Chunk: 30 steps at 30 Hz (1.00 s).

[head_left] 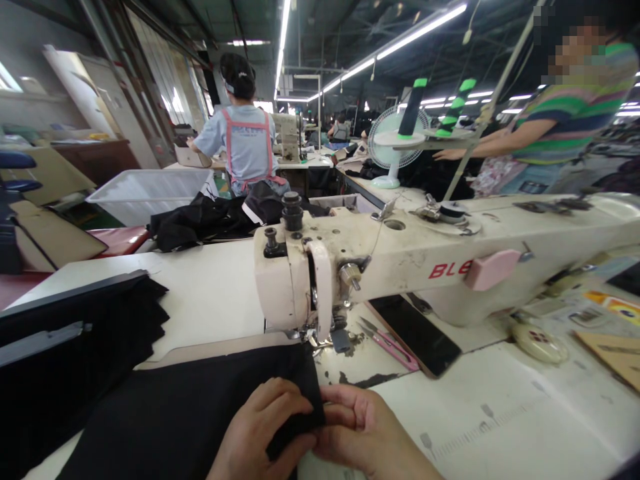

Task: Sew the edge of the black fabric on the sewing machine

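Observation:
A piece of black fabric (200, 400) with a pale strip along its far edge lies on the machine table, its far right corner close to the needle area. My left hand (267, 427) is closed on the fabric near its right edge, fingers curled over it. Beside it, my right hand (360, 427) pinches that same edge between thumb and fingers. Just beyond both hands stands a cream sewing machine (290, 287), with its presser foot (323, 343) at the far corner of the fabric.
Pink-handled thread snips (395, 350) and a phone (417, 333) lie right of the needle. A stack of black pieces (100, 327) is at left. Behind the machine are a black fabric heap (200, 220), a white bin (150, 190) and a fan (393, 147). Two people work beyond.

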{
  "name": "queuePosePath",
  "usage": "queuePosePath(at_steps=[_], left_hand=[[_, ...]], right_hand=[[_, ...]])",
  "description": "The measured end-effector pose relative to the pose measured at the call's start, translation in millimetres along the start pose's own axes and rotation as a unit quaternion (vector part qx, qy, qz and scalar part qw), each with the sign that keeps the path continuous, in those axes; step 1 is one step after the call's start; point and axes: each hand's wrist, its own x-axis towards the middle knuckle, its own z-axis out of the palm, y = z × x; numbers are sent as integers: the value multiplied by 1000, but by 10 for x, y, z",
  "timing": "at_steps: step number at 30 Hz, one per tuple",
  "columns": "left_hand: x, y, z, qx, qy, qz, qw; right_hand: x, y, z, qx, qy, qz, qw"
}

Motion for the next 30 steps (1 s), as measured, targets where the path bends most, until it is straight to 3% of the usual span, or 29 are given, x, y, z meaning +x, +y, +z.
queuePosePath(at_steps=[5, 8, 9, 11, 12, 14, 17, 20, 22, 26, 30], left_hand=[[-19, -6, 6, 70, 0, 76, 995], [-9, 18, -14, 140, 16, 131, 981], [-3, 30, -20, 163, 23, 144, 976], [10, 58, -20, 190, 37, 159, 968], [14, 71, -14, 196, 41, 163, 966], [14, 91, 6, 202, 51, 169, 963], [6, 111, 18, 210, 62, 176, 960], [55, 91, -62, 200, 28, 158, 967], [139, 19, -167, 200, -5, 135, 971], [319, -265, -351, 236, -58, 118, 963], [400, -450, -385, 246, -75, 139, 956]], right_hand=[[-35, -1, 6, -24, -1, 10, 1000], [-106, -10, -49, -184, 74, -56, 978], [-133, -19, -71, -277, 96, -114, 949], [-170, -45, -105, -449, 99, -245, 853], [-177, -61, -113, -505, 87, -295, 806], [-161, -95, -108, -555, 67, -357, 748], [-96, -143, -80, -563, 42, -406, 719], [-36, -161, -86, -590, 3, -405, 698], [-11, -147, -116, -636, -2, -416, 650], [21, -80, -188, -715, -11, -460, 527], [62, -31, -222, -712, 10, -502, 491]])
